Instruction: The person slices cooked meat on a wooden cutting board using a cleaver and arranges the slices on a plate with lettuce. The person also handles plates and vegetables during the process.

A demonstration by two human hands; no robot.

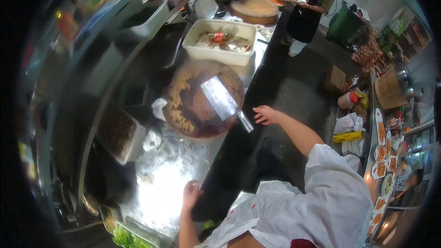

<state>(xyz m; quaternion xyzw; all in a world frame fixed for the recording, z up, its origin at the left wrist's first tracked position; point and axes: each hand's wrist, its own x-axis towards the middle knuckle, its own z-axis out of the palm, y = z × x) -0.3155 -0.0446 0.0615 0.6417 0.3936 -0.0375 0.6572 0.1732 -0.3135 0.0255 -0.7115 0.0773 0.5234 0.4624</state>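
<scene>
A metal cleaver (220,98) lies flat on a round wooden chopping block (186,117), whose top is dark and stained. Its handle sticks out past the block's edge. My right hand (266,114) is in the air just beyond that handle, fingers spread and holding nothing. Lower down, my left hand (192,193) is at the front edge of the steel counter (175,158) with its fingers curled; whether it holds anything cannot be made out. Crumpled white cloths or papers (151,140) lie beside the block. Behind it stands a cream plastic tub (220,58) with a red-labelled item and scraps inside.
A co-worker (308,7) holds a plate in the aisle. Another chopping block (255,8) stands farther along the counter. Green vegetables (129,237) fill a container at the near end. Plated dishes (380,153) line the right-hand counter, below a wooden steamer barrel (391,84). A green bin (344,22) stands behind.
</scene>
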